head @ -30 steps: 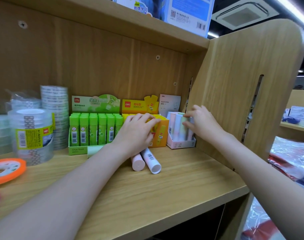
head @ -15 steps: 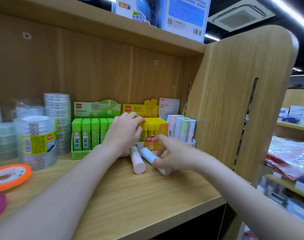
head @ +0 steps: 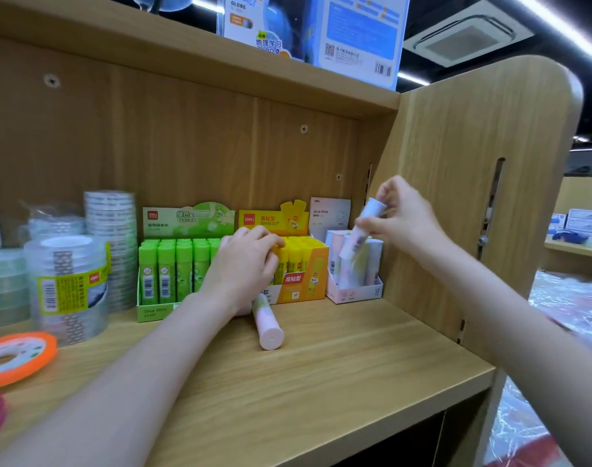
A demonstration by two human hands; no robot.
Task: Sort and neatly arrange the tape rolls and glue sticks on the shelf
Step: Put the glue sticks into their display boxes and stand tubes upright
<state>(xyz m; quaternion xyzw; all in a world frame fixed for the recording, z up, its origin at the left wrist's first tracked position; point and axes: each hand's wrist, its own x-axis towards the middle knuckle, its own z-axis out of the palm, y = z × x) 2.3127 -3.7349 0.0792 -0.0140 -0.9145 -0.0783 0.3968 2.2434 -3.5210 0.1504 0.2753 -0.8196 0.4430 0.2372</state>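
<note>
**Against the right wall: one stick raised, one loose on the shelf**

Right hand pinches a pale glue stick, tilted, lower end among the sticks in the pink-white box, which sits just beside the shelf's side panel. Left hand, fingers curled, rests on the yellow glue box; whether it grips anything, cannot tell. A loose pink stick lies before the boxes. Green glue box and clear tape stacks further left. Front shelf edge has bare board behind it.
</note>
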